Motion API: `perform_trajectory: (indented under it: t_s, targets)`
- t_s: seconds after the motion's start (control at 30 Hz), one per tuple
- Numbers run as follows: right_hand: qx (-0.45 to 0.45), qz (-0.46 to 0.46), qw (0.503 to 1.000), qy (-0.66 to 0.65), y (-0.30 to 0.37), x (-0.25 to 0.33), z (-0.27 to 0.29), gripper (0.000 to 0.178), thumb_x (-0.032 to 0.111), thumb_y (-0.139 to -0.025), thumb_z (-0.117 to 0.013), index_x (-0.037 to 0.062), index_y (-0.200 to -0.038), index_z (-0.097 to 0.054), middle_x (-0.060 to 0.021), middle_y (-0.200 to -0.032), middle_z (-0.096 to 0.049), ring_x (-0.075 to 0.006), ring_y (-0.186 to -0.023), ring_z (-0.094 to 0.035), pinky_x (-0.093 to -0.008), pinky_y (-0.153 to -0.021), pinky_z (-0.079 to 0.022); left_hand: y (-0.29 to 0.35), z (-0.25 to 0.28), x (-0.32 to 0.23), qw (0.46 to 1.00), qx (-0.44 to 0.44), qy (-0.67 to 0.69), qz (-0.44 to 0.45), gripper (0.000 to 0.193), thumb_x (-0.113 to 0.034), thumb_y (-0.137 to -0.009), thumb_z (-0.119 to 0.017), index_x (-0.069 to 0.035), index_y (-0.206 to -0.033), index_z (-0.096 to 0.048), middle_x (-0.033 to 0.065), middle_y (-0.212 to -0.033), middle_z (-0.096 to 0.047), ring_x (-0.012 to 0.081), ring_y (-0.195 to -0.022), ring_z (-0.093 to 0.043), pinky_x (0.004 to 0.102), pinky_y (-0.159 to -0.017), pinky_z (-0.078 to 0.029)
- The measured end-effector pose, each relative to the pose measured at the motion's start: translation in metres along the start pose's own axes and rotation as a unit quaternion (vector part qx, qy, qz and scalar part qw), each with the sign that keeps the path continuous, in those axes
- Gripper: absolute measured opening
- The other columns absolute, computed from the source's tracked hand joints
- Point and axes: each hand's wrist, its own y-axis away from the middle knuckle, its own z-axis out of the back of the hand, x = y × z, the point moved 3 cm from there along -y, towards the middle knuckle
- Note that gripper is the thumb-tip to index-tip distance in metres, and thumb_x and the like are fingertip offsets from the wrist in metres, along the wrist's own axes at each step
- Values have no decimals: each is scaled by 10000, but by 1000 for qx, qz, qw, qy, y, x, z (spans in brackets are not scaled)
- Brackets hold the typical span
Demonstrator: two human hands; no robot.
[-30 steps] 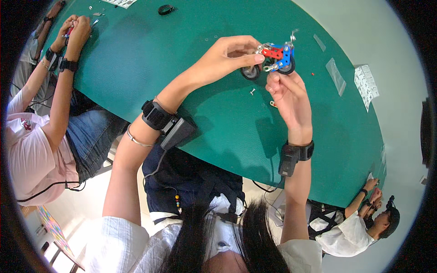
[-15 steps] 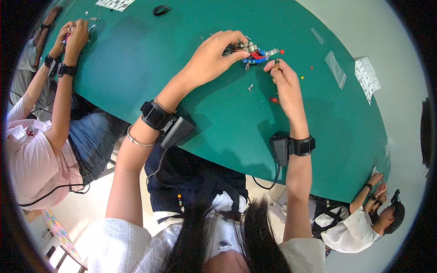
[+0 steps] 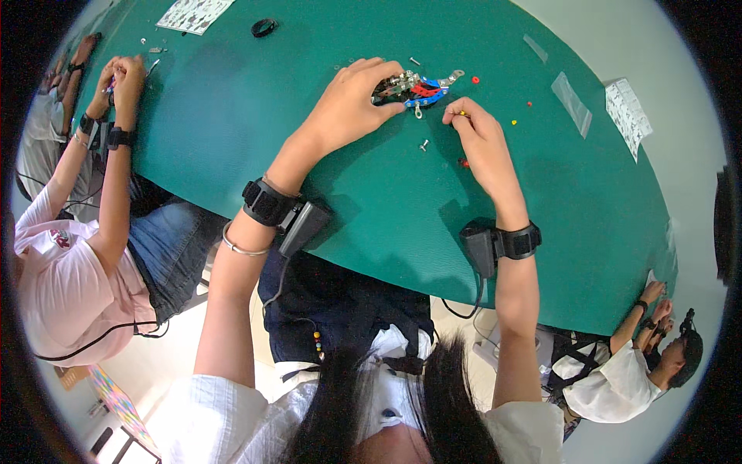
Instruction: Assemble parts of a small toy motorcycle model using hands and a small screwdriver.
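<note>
My left hand point(image 3: 352, 102) is closed around the rear of a small model vehicle point(image 3: 421, 93) with blue, red and silver metal parts. The model's front end points right, and a silver strip sticks out there. Just right of it, my right hand point(image 3: 481, 135) is pinched closed on a tiny yellow piece point(image 3: 463, 114); its exact kind is too small to tell. Below the model lie small silver screws point(image 3: 423, 145). A red piece point(image 3: 463, 163) rests beside my right hand, partly hidden by it.
A red ring point(image 3: 475, 80), a yellow bit point(image 3: 514, 122) and a clear plastic bag point(image 3: 571, 104) lie to the right. Printed sheets lie at the far left point(image 3: 195, 14) and right edge point(image 3: 627, 116). A black band point(image 3: 263, 29) is at the back. Other people work at both sides.
The view has shifted slightly. My left hand has slid back along the model, so more of it shows. My right hand has turned, its fingertips now lower and a little left.
</note>
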Motion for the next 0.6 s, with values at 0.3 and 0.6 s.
perform_trajectory:
  t_s: [0.3,0.6]
  targets:
    - [9,-1,1000,14,1,1,0,170,135,-881,-499,-5,-872,-596,-152,-836,-586,-293,-744,-574,-381,-685,-433,1,3,-18,996,-3,-28,-87,279,19,-717,-645,-42,-984,-592,96,-904,-548,286,-865,-546,373,-786,-452]
    - [5,14,1000,10,0,-3,0,193,152,-897,-511,-17,-889,-602,-163,-839,-583,-316,-756,-579,-398,-683,-436,1,-5,-12,994,81,65,-32,249,-33,-758,-663,-32,-996,-592,106,-899,-569,245,-837,-565,337,-763,-468]
